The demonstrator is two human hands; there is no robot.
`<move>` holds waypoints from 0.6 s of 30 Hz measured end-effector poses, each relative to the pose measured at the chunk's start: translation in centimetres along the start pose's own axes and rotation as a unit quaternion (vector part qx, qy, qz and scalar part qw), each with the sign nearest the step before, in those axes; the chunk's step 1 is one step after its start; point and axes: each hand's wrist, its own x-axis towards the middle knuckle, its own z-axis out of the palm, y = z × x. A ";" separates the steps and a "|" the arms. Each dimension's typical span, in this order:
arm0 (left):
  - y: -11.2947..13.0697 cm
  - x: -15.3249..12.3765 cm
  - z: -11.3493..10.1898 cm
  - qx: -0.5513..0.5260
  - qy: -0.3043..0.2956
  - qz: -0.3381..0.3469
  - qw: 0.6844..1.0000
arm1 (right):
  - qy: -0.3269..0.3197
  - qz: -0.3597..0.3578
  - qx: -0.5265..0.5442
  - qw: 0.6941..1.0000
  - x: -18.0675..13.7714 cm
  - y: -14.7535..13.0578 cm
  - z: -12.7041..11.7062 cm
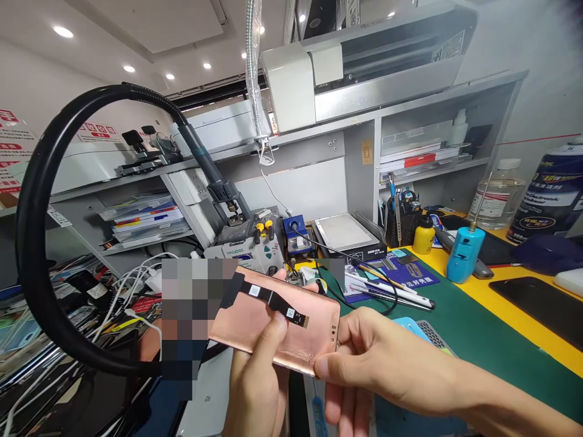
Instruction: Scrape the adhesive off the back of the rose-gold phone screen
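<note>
A phone screen point(255, 321) is held up at the centre, its copper-coloured back facing me. A black flex cable point(273, 300) with small white labels lies across that back and ends in a gold connector. My left hand point(259, 373) grips the screen from below, thumb on the copper face beside the cable and fingertips showing behind the far edge. At the right end, my right hand point(368, 355) pinches the near corner between thumb and fingers. A blurred block covers the screen's left end.
Phones and white cables crowd the left, under a black hose arm point(30, 218). A green mat point(483, 321) covers the desk; on it are tweezers and pens point(387, 288). To the right stand a blue torch point(464, 255), a yellow bottle point(424, 235) and a spray can point(546, 194).
</note>
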 end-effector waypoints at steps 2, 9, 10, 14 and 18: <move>0.0 0.0 -0.2 -0.001 -0.008 -0.003 1.000 | -0.007 -0.004 -0.011 1.000 -0.2 0.0 -0.1; -0.1 0.1 -0.3 0.013 0.018 0.006 1.000 | 0.020 -0.028 0.013 0.999 -0.4 0.2 0.7; -0.1 -0.1 0.0 0.018 0.026 0.004 0.999 | 0.036 -0.023 0.012 0.999 -0.2 0.3 0.8; 0.1 -0.7 0.9 0.028 0.058 -0.001 0.998 | 0.058 -0.011 0.000 0.998 0.0 0.3 1.0; 0.0 -0.6 0.5 0.044 0.057 0.017 0.997 | 0.034 -0.010 -0.013 0.999 -0.4 0.0 0.7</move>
